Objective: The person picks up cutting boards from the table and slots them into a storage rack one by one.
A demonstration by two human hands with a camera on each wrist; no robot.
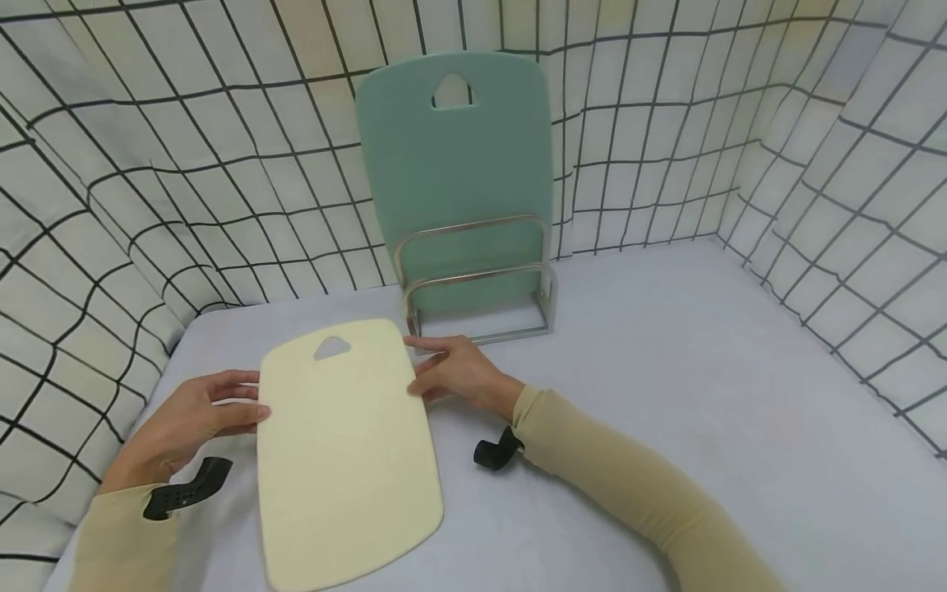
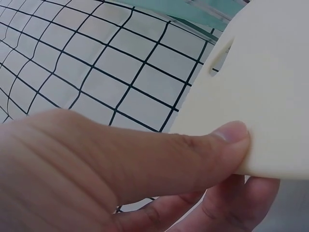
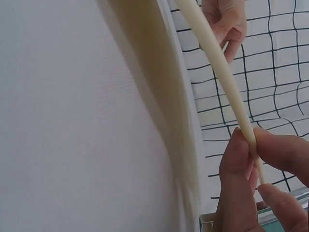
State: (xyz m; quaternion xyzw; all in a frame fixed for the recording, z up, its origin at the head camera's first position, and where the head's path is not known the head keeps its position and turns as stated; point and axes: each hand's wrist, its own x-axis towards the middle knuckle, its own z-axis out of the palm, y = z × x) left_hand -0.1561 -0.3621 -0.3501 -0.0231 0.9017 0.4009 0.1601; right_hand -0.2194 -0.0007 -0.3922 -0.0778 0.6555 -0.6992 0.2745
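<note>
A cream cutting board with a handle cutout near its top is held between both hands, tilted above the white table. My left hand pinches its left edge, thumb on the face and fingers behind, as the left wrist view shows on the board. At the opposite edge my right hand pinches the board between thumb and fingers; in the right wrist view the thin edge of the board runs into that grip. Behind it, a green cutting board stands upright in a metal wire rack.
White cloth with a black grid hangs at the back and sides. The table has a pale cover and stretches to the right of the rack. A black wrist mount sits on the left sleeve, another on the right.
</note>
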